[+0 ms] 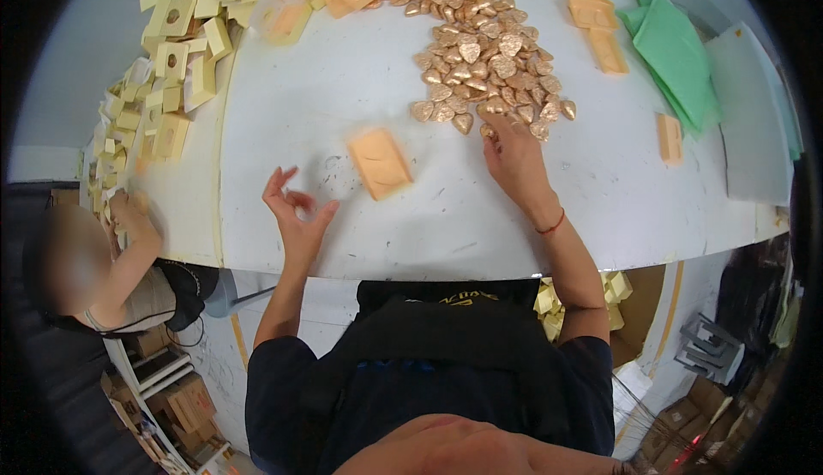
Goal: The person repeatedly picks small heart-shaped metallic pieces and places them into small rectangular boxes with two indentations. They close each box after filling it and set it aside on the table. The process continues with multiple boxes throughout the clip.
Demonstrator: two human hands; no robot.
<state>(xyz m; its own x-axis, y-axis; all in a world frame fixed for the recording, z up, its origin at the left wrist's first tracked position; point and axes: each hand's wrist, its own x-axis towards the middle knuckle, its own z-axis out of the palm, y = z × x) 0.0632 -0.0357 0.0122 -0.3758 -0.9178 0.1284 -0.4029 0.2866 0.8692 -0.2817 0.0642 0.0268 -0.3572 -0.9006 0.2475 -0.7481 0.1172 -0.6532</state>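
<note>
Gold hearts (480, 62) touch right hand (514, 151); black cloth (450, 291) lettered.

We've got a white desk (291, 98) curving across the view, pale wall (77, 63) beyond its left end. Floor (210, 363) is light grey, yellow line (237, 342) on it. Lower left: dark ribbed surface (30, 363), white shelf (159, 374), cardboard boxes (184, 406). Right: we see grey stools (711, 346), more cartons (686, 419). Light's bright, fairly even on the desktop.
</note>
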